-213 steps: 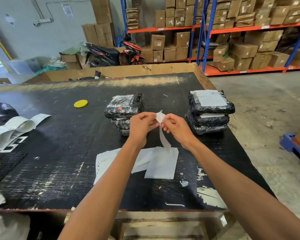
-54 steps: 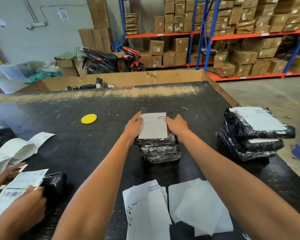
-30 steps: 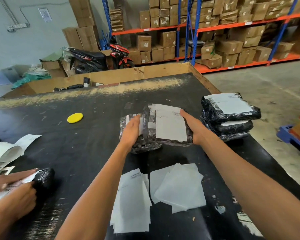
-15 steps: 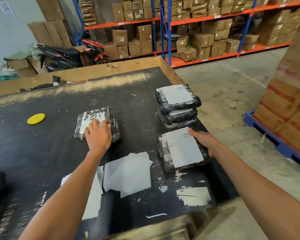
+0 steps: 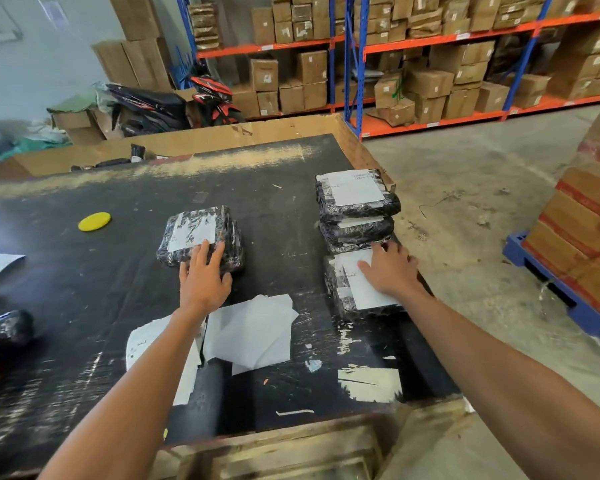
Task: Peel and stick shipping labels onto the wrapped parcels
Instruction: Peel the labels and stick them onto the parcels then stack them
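- While the left hand (image 5: 204, 276) lies flat-fingered on a wrapped parcel (image 5: 199, 235), nothing is grasped.
- Right hand (image 5: 392, 271) presses, fingers straight, the labelled parcel (image 5: 355, 289) beneath it, just before the parcel stack (image 5: 356, 208).

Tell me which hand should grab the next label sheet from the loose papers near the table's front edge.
Left. The left hand rests flat on the middle parcel, directly above the label sheets. The right hand lies on the labelled parcel farther right.
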A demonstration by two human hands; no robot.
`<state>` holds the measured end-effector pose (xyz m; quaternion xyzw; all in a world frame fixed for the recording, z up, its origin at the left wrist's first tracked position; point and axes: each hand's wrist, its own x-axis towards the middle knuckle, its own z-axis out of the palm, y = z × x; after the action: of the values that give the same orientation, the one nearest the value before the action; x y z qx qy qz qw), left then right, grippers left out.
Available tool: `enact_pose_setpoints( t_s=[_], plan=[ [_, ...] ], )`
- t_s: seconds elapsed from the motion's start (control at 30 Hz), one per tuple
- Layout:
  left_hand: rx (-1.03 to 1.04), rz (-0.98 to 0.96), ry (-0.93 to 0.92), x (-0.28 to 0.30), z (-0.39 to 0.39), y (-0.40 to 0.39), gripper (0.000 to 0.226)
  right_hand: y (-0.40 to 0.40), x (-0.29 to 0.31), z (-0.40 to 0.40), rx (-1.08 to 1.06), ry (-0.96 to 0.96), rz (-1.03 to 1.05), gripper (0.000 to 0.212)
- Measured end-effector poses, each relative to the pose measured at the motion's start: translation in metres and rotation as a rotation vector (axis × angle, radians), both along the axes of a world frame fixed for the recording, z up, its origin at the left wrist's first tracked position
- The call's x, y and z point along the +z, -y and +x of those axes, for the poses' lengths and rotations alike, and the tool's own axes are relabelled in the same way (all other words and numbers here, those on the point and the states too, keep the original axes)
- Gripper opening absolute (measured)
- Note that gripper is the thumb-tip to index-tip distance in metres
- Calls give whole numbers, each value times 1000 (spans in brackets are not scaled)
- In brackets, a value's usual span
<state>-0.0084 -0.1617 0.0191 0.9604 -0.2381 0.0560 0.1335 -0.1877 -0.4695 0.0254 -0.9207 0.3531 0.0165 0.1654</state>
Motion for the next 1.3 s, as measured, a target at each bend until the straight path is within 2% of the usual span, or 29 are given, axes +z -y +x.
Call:
enact_pose_setpoints(
  t_s=[0.1, 0.17, 0.23, 0.33, 0.5, 0.63, 0.67, 0.73, 0.8, 1.03, 1.13, 1.23, 1.3],
  plan=[
    [-41, -75, -1, -7, -2, -15, 53, -44, 4, 13, 124, 182, -166, 46],
    [-52, -197, -44, -12, -6, -29, 41, -82, 2, 23, 254, 307, -137, 38],
    [-18, -325, -100, -13, -13, -43, 30, -121, -1, 33, 391, 345, -37, 33],
    [47, -370, -164, -23, -18, -78, 27, -176, -5, 50, 498, 379, 217, 27],
    [109, -297, -115, -40, -13, -137, 29, -244, -6, 78, 632, 271, 433, 29],
    [173, -151, -183, -64, -20, -152, 38, -274, -18, 98, 513, 126, 471, 23],
    [174, -122, -215, -69, -24, -151, 42, -278, -23, 101, 442, 128, 511, 32],
    [178, -100, -219, -73, -31, -147, 47, -283, -31, 107, 330, 154, 578, 41],
    [189, -98, -196, -73, -36, -144, 50, -284, -34, 109, 256, 174, 648, 29],
    [216, -138, -222, -77, -38, -143, 57, -277, -38, 108, 216, 186, 670, 18],
    [226, -161, -227, -77, -37, -142, 58, -270, -34, 108, 189, 206, 697, 23],
    [218, -155, -223, -76, -37, -143, 56, -257, -29, 110, 124, 276, 783, 29],
    [202, -96, -195, -76, -36, -144, 53, -244, -23, 111, 75, 330, 877, 22]
  ],
)
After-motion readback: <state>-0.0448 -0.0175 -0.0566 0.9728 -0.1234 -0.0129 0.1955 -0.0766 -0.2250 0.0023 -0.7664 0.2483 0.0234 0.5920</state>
